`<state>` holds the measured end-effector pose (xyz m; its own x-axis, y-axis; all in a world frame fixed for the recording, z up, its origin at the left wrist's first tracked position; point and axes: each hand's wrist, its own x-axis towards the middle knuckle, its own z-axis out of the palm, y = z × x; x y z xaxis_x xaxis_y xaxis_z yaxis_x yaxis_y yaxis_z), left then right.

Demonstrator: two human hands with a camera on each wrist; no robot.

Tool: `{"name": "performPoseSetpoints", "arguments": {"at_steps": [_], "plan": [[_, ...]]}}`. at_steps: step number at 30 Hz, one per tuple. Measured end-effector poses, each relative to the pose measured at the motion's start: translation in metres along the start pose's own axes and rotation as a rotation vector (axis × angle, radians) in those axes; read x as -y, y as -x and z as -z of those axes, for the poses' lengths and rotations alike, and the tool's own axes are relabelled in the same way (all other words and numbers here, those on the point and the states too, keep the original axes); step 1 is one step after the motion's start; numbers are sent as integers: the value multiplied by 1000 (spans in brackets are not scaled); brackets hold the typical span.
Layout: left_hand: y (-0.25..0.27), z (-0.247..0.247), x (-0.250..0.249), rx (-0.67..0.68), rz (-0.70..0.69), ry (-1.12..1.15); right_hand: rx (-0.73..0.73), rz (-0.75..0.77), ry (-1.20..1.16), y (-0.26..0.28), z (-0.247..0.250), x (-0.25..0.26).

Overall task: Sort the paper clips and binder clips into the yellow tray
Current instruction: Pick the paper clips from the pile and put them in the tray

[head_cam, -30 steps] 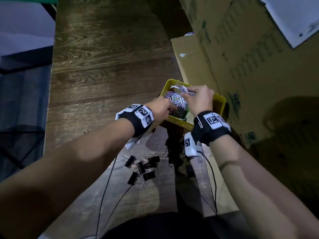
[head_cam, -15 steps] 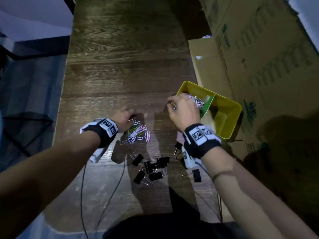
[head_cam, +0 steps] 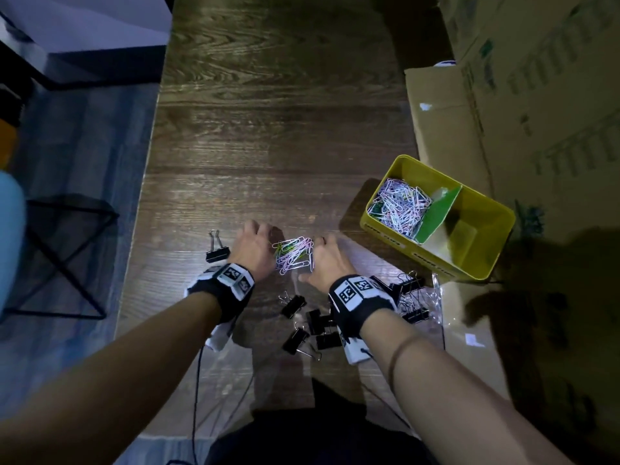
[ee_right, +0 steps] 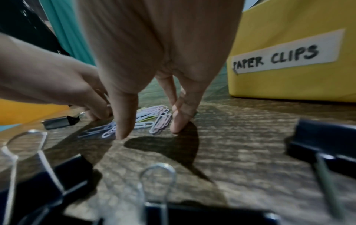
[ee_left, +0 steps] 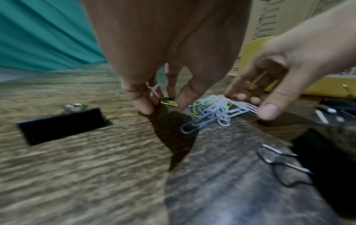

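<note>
A yellow tray (head_cam: 375, 226) stands at the right of the wooden table, split by a green divider (head_cam: 439, 213). Its left compartment, labelled "PAPER CLIPS" (ee_right: 285, 56), holds coloured paper clips (head_cam: 399, 206). The right compartment shows no clips. A loose pile of paper clips (head_cam: 293, 255) lies between my hands. My left hand (head_cam: 258, 243) has its fingertips down on the table at the pile's left edge (ee_left: 162, 105). My right hand (head_cam: 322, 253) straddles the pile's right side, thumb and fingers touching the table (ee_right: 149, 132). Neither hand holds the pile.
Several black binder clips (head_cam: 312, 325) lie near my wrists. One more binder clip (head_cam: 217, 253) sits left of my left hand, others (head_cam: 412, 297) by a clear plastic bag. Cardboard boxes (head_cam: 536, 95) crowd the right. The table's left edge (head_cam: 144, 196) drops to the floor.
Both hands came back from the tray to the table. The left reached the loose clip pile first, and the right has now come down on the pile's other side.
</note>
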<state>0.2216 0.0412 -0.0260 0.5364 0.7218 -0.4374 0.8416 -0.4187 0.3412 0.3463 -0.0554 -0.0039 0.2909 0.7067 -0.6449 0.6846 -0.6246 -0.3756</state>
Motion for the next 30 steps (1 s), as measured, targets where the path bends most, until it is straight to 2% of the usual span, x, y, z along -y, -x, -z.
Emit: {"name": "performPoseSetpoints", "arguments": {"at_steps": [3,7,11,16,24,30], "plan": [[6,-12,-15,63,-47,48,-18,39,-22,-7,-5,10],[12,-12,-19,55,53,-69,-98,38,55,-11,-11,11],[15,-12,-19,92,54,-37,-103,67,80,-11,-13,16],[18,-19,-19,29,-1,73,-143,93,73,-14,-8,17],[18,-16,-9,-23,-61,105,-110,-34,-110,-17,-9,8],[17,-3,-7,-30,-56,114,-253,-49,-347,-21,-19,0]]}}
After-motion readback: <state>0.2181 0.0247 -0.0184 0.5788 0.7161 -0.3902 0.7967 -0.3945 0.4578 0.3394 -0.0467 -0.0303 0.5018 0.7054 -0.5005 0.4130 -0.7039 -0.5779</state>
